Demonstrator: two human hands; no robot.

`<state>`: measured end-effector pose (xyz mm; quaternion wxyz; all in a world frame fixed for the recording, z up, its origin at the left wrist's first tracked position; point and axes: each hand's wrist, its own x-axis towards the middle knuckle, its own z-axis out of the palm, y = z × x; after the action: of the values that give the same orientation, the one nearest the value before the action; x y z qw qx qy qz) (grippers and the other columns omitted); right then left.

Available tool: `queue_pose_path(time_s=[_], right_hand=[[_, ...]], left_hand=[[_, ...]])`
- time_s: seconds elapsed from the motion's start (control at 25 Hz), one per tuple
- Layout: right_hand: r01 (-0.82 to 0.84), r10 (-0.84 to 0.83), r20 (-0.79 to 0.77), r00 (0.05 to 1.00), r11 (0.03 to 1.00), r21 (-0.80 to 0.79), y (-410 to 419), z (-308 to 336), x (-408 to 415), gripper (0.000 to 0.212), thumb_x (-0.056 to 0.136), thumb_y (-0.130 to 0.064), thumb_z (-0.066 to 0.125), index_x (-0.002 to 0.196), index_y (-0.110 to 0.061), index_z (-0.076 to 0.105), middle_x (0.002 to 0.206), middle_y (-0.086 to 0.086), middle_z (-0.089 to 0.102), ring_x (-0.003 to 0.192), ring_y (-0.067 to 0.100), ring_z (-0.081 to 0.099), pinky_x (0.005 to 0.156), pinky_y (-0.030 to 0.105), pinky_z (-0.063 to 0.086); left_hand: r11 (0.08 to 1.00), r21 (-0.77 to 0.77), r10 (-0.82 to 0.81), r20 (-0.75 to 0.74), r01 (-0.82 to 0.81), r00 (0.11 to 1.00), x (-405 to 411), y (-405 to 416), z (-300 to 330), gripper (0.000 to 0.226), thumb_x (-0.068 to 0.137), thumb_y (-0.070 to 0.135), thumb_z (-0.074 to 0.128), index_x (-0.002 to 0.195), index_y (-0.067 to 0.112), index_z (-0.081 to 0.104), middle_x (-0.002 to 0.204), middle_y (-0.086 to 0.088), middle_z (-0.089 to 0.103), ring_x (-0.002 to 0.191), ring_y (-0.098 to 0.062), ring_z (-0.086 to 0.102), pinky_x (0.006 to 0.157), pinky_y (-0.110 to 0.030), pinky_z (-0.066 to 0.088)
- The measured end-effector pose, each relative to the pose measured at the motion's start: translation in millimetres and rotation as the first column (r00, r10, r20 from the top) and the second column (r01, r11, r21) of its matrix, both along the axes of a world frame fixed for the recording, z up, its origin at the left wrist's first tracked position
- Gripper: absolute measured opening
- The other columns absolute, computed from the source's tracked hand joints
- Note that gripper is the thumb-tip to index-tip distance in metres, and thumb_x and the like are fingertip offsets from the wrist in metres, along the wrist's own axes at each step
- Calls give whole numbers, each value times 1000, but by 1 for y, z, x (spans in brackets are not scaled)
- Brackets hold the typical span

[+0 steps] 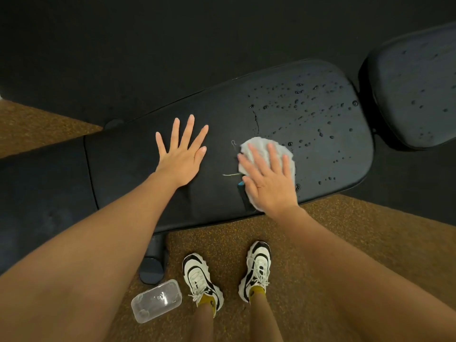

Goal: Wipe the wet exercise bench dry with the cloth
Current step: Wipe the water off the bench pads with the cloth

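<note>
Below me, a black padded exercise bench (pixel 153 174) stretches across the view from left to right over a speckled brown floor (pixel 345 243). Its near and left part looks matte and dry, while its right half is dotted with beads of water (pixel 303 107). A second black pad (pixel 414 90) at far right, set apart by a gap, carries droplets too. My left hand (pixel 182 154) lies flat on the dry part, fingers spread wide and straight. My right hand (pixel 269 178) presses a crumpled pale grey cloth (pixel 261 146) onto the bench near its front edge, fingers straight and slightly apart; loose threads trail from the cloth. By my black-and-white trainers (pixel 202 280) sits a clear plastic container (pixel 156 301).
</note>
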<state>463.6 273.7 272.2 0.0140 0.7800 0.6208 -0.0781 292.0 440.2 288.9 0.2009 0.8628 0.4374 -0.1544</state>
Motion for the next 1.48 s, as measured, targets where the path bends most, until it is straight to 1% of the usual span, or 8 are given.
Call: queue_pose_path(time_s=[0.2,0.36,0.48,0.68,0.84,1.0,1.28,1.48], right_hand=[[258,-257,-30,966,966,34,-15,-2,3,52,97,-43,22,148,-31,24,157,-1,20,144,38,7,114,60,9],[23,-21,-50,999,998,53,10,-2,-14,52,97,-43,24,147,-31,25,157,-4,21,144,38,13,113,61,15],[-144,145,-30,989,988,48,44,-5,11,52,98,-43,21,149,-33,21,158,-7,16,145,34,8,116,56,8],[168,-162,-66,985,982,91,42,-5,16,52,97,-42,20,148,-33,24,157,-5,21,145,36,11,114,56,7],[-41,43,-34,998,997,64,36,-1,-5,51,97,-40,24,147,-32,27,156,-6,23,144,36,17,112,59,15],[-209,209,-30,978,978,-2,102,0,22,51,99,-40,20,150,-34,13,159,-7,11,146,31,2,116,54,4],[307,-309,-93,947,951,-31,94,8,12,52,101,-39,21,151,-33,6,160,-6,6,145,35,-6,114,57,0],[-160,157,-56,986,985,-64,134,11,2,52,101,-39,19,150,-35,3,160,-10,1,146,31,-7,115,56,-1]], left_hand=[[993,118,27,42,-32,999,-1,-8,-7,50,100,40,11,147,40,-7,157,8,-20,143,-21,-23,111,-59,-10],[970,223,76,108,-99,991,2,-16,-13,50,100,38,15,149,38,4,159,7,-5,146,-21,-11,112,-60,-4],[953,232,166,134,-194,977,13,-21,-13,49,101,35,17,150,34,6,160,7,-2,146,-19,-8,112,-61,-3],[891,194,386,151,-411,910,36,-21,-16,52,102,36,12,151,25,-1,159,-2,-12,146,-18,-12,112,-59,-7],[891,241,366,117,-384,923,35,-22,-19,53,101,37,10,151,25,-2,159,-2,-12,146,-19,-12,111,-59,-7],[888,232,379,121,-398,917,37,-21,-19,53,100,38,8,150,27,-5,159,0,-14,145,-17,-14,111,-58,-8],[879,275,379,97,-390,920,38,-23,-21,53,100,37,8,150,26,-5,159,-2,-12,146,-19,-12,111,-59,-5],[873,284,382,106,-396,918,38,-24,-23,54,99,39,7,150,26,-5,159,-1,-12,146,-18,-13,112,-59,-5]])
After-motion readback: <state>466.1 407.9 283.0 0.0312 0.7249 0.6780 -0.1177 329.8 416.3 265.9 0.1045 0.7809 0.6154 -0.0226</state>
